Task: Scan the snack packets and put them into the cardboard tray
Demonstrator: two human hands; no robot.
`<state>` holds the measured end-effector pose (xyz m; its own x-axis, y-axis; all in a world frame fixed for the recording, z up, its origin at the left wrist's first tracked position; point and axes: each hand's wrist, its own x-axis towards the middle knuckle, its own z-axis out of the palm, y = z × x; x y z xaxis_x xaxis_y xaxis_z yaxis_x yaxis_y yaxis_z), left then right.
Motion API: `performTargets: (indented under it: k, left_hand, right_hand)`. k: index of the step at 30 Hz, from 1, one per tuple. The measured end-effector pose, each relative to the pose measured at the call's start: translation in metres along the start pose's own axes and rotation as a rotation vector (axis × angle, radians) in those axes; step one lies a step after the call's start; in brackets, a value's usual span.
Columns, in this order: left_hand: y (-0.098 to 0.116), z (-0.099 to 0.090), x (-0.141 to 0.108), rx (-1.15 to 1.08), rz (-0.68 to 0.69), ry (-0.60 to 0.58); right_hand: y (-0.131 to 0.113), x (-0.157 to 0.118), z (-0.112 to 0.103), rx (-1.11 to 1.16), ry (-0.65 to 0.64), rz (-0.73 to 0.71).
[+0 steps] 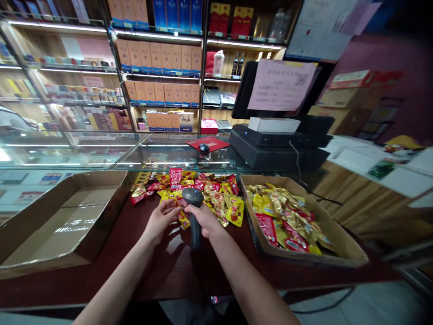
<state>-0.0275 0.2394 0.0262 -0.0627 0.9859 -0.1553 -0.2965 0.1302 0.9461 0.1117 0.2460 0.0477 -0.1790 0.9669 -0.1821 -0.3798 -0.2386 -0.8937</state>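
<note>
My right hand (207,221) is wrapped round a dark barcode scanner (193,197), held upright with its handle pointing down. My left hand (162,220) is just to the left of the scanner, fingers apart and slightly bent, with nothing clearly gripped. Its fingertips are close to a small yellow packet (184,221); whether they touch it I cannot tell. Beyond both hands lies a loose heap of red, yellow and gold snack packets (219,198) on the dark red table (162,280). The scanner hides part of the heap.
On the left stands a bare-bottomed cardboard tray (91,237). Another cardboard tray (352,257) on the right holds many packets. Behind are a glass counter (131,155), a mouse (204,147) on a red mat and a checkout machine (270,146). A cable (324,197) runs near the right tray.
</note>
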Motion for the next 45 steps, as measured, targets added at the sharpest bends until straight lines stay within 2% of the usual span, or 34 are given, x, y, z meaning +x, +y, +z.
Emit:
performTargets:
  k: [4,6,10,13,16,19,22,25,27,33,39,45]
  left_hand:
    - [0.000,0.030,0.014,-0.007,0.107,-0.038]
    - [-0.001,0.046,0.023,-0.062,0.111,-0.086]
    - [-0.005,0.071,0.051,-0.195,-0.055,-0.221]
    - [-0.007,0.084,0.074,-0.183,-0.145,-0.226]
    - [-0.010,0.098,0.092,-0.111,-0.196,-0.309]
    - [-0.012,0.110,0.101,-0.029,-0.213,-0.392]
    - [-0.013,0.115,0.106,0.078,-0.241,-0.445]
    - [-0.012,0.114,0.110,0.193,-0.225,-0.515]
    - [-0.009,0.113,0.113,0.248,-0.158,-0.514]
    - [0.009,0.114,0.121,0.189,-0.023,-0.352]
    - [0.021,0.112,0.129,0.129,0.061,-0.356]
    - [0.023,0.107,0.132,0.173,0.031,-0.290]
  right_hand:
    - [-0.016,-0.010,-0.012,0.055,-0.013,-0.045]
    - [-0.022,-0.010,-0.021,0.053,0.002,-0.083]
    - [-0.034,-0.003,-0.051,0.090,0.149,-0.150]
    - [-0.041,-0.001,-0.077,0.038,0.316,-0.191]
    - [-0.046,-0.004,-0.093,-0.026,0.327,-0.132]
    - [-0.047,-0.007,-0.100,-0.081,0.307,-0.063]
    - [-0.046,-0.005,-0.104,-0.169,0.384,-0.084]
    - [-0.046,-0.003,-0.106,-0.250,0.436,-0.133]
    - [-0.047,-0.004,-0.102,-0.287,0.441,-0.144]
    - [-0.053,-0.023,-0.075,-0.322,0.351,-0.264]
    - [-0.043,-0.030,-0.053,-0.118,0.228,-0.062]
    - [-0.031,-0.030,-0.045,-0.239,0.258,-0.013]
